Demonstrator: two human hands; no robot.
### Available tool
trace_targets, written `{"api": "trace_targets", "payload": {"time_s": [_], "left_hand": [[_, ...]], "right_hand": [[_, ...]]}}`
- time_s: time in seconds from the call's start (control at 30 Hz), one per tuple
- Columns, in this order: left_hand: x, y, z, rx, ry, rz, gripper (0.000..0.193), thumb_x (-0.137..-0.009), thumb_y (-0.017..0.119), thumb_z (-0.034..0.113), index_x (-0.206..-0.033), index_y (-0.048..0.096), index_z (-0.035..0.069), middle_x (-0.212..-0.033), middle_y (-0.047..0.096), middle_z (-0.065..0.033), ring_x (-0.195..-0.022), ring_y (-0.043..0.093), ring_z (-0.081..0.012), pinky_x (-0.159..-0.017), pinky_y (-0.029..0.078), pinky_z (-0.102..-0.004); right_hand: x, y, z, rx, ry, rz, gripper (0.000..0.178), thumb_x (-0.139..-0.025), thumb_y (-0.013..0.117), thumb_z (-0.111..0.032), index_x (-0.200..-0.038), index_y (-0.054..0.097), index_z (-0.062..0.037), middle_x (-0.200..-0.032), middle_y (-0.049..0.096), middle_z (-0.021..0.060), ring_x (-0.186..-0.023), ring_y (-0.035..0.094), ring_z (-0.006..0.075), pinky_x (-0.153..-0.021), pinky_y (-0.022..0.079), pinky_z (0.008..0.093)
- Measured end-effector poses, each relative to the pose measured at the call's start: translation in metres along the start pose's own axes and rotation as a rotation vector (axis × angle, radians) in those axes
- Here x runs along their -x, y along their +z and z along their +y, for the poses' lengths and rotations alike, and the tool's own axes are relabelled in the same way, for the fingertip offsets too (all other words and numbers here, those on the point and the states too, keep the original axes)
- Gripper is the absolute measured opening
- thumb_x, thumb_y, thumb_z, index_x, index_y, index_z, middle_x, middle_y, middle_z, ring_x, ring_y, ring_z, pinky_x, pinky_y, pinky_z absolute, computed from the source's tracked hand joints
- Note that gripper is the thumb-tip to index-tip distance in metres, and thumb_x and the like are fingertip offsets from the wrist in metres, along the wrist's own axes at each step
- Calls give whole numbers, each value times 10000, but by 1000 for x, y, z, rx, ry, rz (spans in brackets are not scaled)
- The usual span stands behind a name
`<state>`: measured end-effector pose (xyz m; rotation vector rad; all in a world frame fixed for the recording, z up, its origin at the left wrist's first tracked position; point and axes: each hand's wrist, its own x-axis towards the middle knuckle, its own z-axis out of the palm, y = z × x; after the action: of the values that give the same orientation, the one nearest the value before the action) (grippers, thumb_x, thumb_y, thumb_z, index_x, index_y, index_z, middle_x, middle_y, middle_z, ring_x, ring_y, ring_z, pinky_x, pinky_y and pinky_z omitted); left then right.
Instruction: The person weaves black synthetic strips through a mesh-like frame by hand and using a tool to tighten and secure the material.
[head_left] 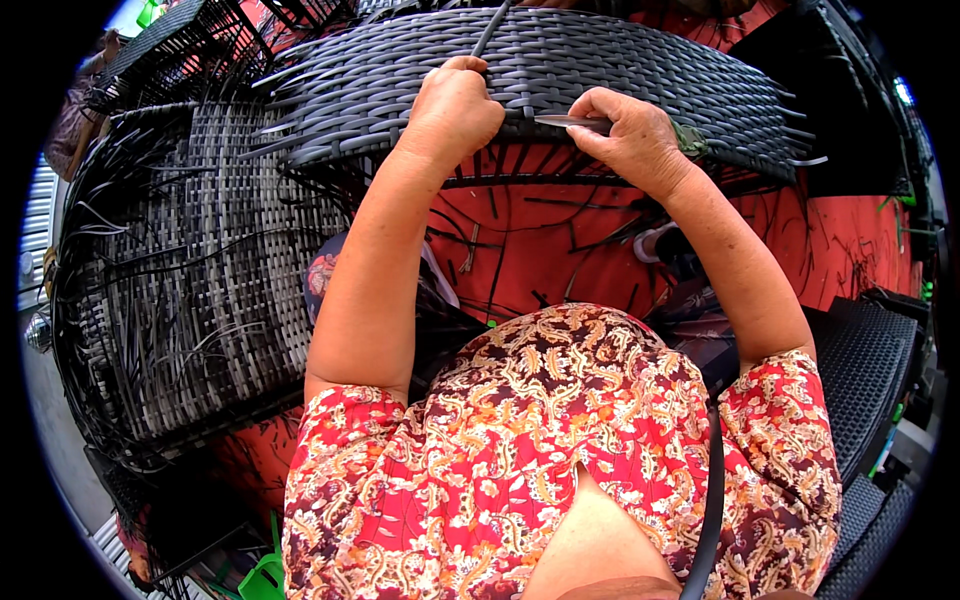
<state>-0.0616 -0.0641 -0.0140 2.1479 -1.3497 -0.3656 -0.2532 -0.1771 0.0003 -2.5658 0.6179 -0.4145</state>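
A curved panel of woven grey plastic wicker (pixel 620 70) lies across the top of the view, with loose strand ends sticking out at both sides. My left hand (pixel 455 105) is closed at its near edge, around a grey wicker strand (pixel 490 32) that rises away from the weave. In my right hand (pixel 632 135) is a slim pointed metal blade (pixel 565 121), pinched between thumb and fingers. Its tip points left, along the panel's near edge and close to the middle rib. The blade's handle end is hidden in my palm.
A large woven panel (pixel 230 250) with many loose strands stands to my left. Strand scraps litter the red floor (pixel 560 240). Dark woven pieces (pixel 865 370) are at the right, and a green plastic object (pixel 262 578) is at lower left.
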Motion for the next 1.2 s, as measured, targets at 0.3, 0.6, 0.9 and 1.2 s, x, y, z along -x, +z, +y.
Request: {"api": "trace_targets", "payload": {"time_s": [0.3, 0.6, 0.9, 1.2], "left_hand": [[-1, -1, 3, 196, 22, -39, 189, -688, 600, 100, -778, 702, -32, -1262, 535, -141, -1120, 526, -226, -897, 430, -277], [-1, 13, 0, 418, 37, -122, 164, -723, 620, 70, -790, 686, -64, -1337, 464, -123, -942, 581, -162, -756, 459, -250], [-7, 13, -5, 455, 15, -170, 152, -727, 625, 48, -805, 680, -70, -1336, 465, -119, -1048, 543, -183, -849, 423, -261], [-13, 17, 1, 478, -42, -148, 138, -713, 623, -3, -822, 671, -72, -1320, 478, -96, -992, 553, -171, -817, 440, -254]], "right_hand": [[-1, 0, -1, 4, -31, 10, 163, -754, 640, -242, -856, 629, -116, -745, 651, 48, -684, 637, 209, -641, 502, 341], [0, -2, -2, 26, -32, -27, 173, -770, 650, -225, -888, 620, -103, -782, 646, 72, -723, 632, 221, -667, 496, 336], [0, -22, -1, -315, 44, 16, 126, -760, 673, -94, -862, 635, -29, -788, 589, 74, -719, 589, 177, -675, 478, 288], [-13, 19, -12, -61, -113, 21, 205, -757, 695, -139, -928, 634, -44, -908, 555, 80, -833, 587, 255, -736, 481, 342]]}}
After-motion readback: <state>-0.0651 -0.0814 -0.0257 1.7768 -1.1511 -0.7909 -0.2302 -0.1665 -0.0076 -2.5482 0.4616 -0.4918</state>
